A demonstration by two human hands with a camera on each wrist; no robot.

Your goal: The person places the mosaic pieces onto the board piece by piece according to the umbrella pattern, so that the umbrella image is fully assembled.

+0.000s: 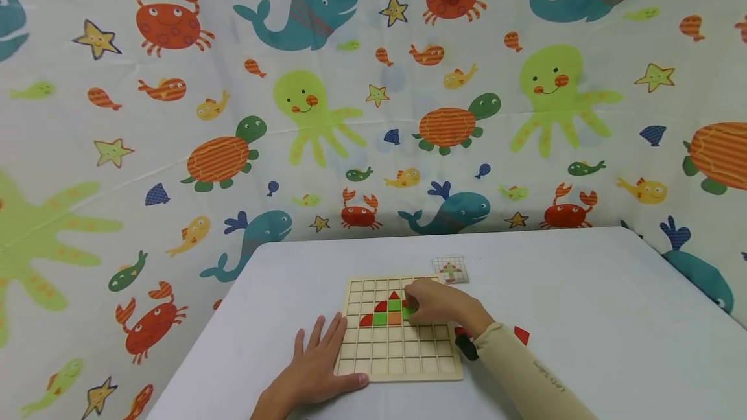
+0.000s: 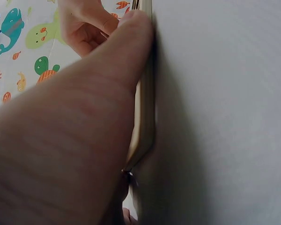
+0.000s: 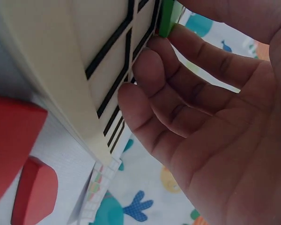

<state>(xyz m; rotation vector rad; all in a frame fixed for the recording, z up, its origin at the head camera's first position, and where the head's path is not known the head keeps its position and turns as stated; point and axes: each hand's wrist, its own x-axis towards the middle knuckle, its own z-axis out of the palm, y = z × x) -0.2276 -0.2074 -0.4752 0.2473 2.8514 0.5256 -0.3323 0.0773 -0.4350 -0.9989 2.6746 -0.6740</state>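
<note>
A wooden grid board lies on the white table. Red, green and orange blocks sit in its cells, among them a red triangle, a green square and an orange square. My left hand rests against the board's left edge, fingers spread along the side and thumb at the near corner. My right hand is over the right part of the grid, thumb and index finger pinching a green block at the cells. Its other fingertips are right at the board's surface.
A small pattern card with a coloured figure on a grid lies behind the board. Loose red blocks lie right of the board, partly hidden by the right sleeve. A sea-animal curtain hangs behind the table.
</note>
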